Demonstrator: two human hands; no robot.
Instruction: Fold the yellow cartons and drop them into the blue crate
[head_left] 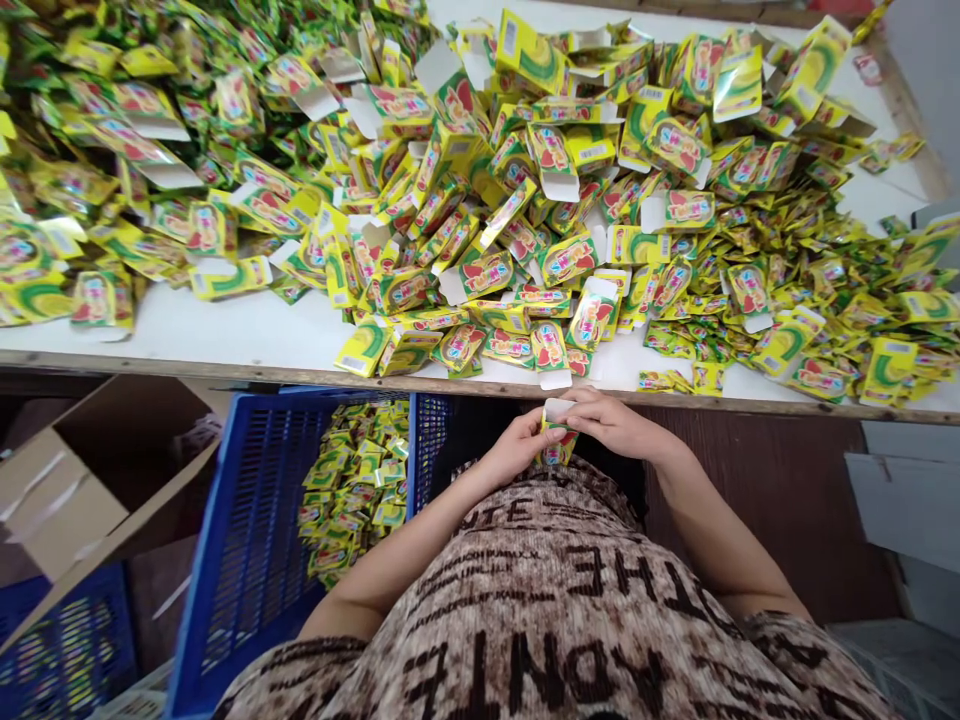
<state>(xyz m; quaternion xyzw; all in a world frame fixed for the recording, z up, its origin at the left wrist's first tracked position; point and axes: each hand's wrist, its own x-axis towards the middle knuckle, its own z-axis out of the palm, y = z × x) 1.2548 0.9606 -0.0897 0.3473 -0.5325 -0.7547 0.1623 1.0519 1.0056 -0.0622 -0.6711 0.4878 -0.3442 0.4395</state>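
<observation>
Close to my body, just below the table's front edge, a small yellow and green candy box (556, 447) is held between both hands. Its white end flap stands up at the top. My left hand (517, 448) grips the box from the left, thumb across its front. From the right, my right hand (611, 422) has its fingers closed at the flap and upper edge. Whether anything is inside the box cannot be seen. Right beyond my hands lies a heap of similar boxes (551, 345), several with white flaps open.
Small wrapped packets (787, 230) are piled on the white table (300, 330), right and far left. Below the wooden edge, a blue plastic crate (247, 480) on my left holds filled boxes or packets. Beside it sits an open cardboard box (67, 490). Grey cartons (907, 500) stand at right.
</observation>
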